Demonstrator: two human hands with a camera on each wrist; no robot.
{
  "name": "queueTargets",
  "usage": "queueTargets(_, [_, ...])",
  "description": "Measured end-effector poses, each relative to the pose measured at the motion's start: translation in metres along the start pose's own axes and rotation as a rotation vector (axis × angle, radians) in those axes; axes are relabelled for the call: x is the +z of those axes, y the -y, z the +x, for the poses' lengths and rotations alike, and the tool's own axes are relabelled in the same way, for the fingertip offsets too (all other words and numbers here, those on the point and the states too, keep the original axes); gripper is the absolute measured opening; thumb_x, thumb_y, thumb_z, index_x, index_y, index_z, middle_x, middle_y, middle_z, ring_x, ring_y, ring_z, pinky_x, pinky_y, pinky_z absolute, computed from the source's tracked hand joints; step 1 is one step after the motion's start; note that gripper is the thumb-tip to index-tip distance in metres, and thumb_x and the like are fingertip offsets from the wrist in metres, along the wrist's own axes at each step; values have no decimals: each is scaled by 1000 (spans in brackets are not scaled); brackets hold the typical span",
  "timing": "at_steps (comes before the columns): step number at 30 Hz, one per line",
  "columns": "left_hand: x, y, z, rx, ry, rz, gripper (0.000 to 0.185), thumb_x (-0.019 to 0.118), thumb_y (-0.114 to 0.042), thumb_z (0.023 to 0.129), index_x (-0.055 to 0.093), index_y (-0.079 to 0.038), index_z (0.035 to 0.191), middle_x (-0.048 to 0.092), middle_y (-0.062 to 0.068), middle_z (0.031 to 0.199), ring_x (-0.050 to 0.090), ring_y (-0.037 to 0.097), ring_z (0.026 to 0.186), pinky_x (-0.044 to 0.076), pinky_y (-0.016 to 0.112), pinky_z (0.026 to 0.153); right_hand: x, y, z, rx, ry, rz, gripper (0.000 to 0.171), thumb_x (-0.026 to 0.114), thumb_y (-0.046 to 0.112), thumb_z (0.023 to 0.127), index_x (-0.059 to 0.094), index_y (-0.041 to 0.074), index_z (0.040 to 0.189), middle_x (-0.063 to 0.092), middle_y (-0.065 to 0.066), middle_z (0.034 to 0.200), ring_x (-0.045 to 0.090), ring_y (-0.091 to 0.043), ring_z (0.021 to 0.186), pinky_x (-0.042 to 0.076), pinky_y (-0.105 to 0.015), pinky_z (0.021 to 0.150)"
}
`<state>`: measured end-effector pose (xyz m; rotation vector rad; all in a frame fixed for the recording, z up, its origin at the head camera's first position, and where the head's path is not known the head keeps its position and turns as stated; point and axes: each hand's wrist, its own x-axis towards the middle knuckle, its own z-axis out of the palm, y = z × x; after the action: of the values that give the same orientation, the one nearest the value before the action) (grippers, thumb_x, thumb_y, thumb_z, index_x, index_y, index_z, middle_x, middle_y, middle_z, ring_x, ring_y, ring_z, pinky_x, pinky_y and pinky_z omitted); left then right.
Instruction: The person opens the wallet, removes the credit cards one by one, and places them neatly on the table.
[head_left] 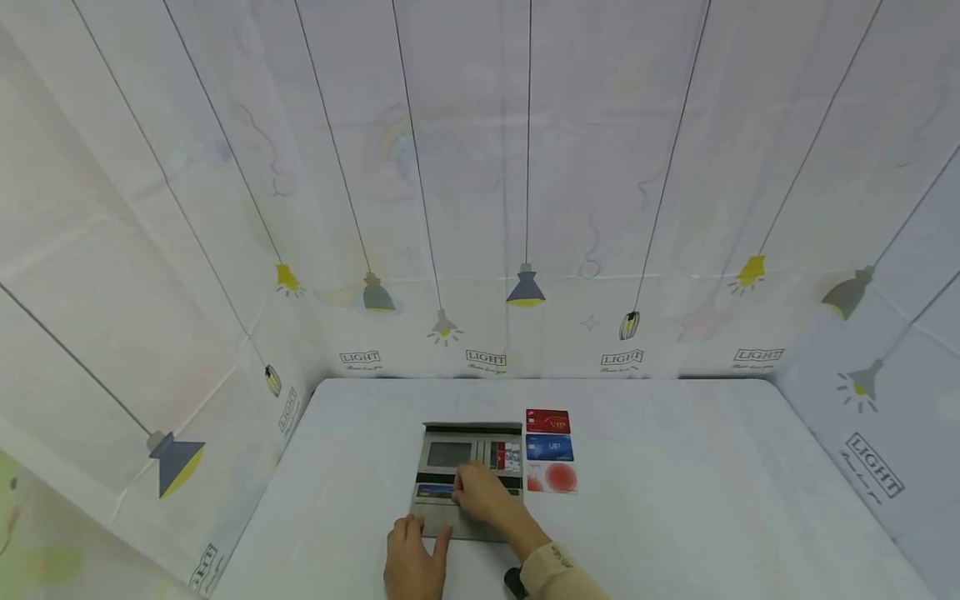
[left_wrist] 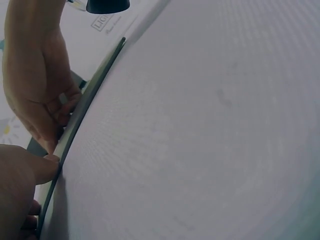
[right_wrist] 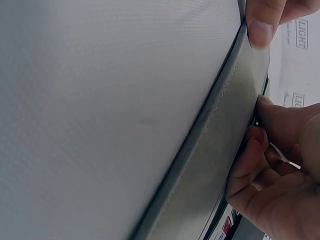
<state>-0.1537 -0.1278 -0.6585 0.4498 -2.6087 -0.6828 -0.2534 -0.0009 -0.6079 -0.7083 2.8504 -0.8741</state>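
Note:
A grey wallet [head_left: 457, 454] lies open on the white table [head_left: 675, 500]; its edge also shows in the wrist views [left_wrist: 75, 125] [right_wrist: 235, 125]. My left hand [head_left: 411, 562] lies at the wallet's near edge, and its thumb [right_wrist: 262, 20] presses down on that edge. My right hand [head_left: 480, 493] is over the wallet's lower card slots, fingers curled. It pinches a thin pale card [right_wrist: 285, 155], seen edge-on between the fingers. A blue card [head_left: 435, 490] sits in a slot just left of those fingers.
Three cards lie in a column right of the wallet: a red one [head_left: 547, 421], a blue one [head_left: 550, 447] and a white one with a red circle [head_left: 552, 478]. A printed curtain [head_left: 480, 208] walls the table at the back and sides.

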Motion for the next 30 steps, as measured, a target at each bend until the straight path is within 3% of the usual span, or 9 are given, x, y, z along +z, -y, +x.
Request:
queueTargets(14, [0, 5, 0, 5, -21, -2, 47, 85, -39, 77, 68, -3, 102, 64, 12, 109, 63, 31, 103, 59, 46, 78, -1, 8, 3, 12, 27, -2, 9, 74, 10, 88, 68, 9, 82, 58, 2, 78, 47, -7, 70, 42, -22, 59])
queueTargets(23, [2, 6, -2, -4, -23, -13, 46, 85, -41, 78, 67, -4, 100, 63, 12, 109, 63, 31, 103, 58, 46, 76, 5, 11, 5, 53, 17, -60, 21, 77, 20, 88, 66, 10, 73, 60, 1, 73, 50, -9, 66, 44, -26, 57])
queueTargets(30, [3, 3, -1, 16, -41, -17, 45, 86, -37, 76, 67, -4, 99, 63, 12, 108, 62, 31, 101, 58, 47, 77, 11, 12, 8, 117, 5, -162, 21, 76, 23, 89, 67, 4, 89, 67, -10, 91, 66, -27, 87, 57, -43, 75])
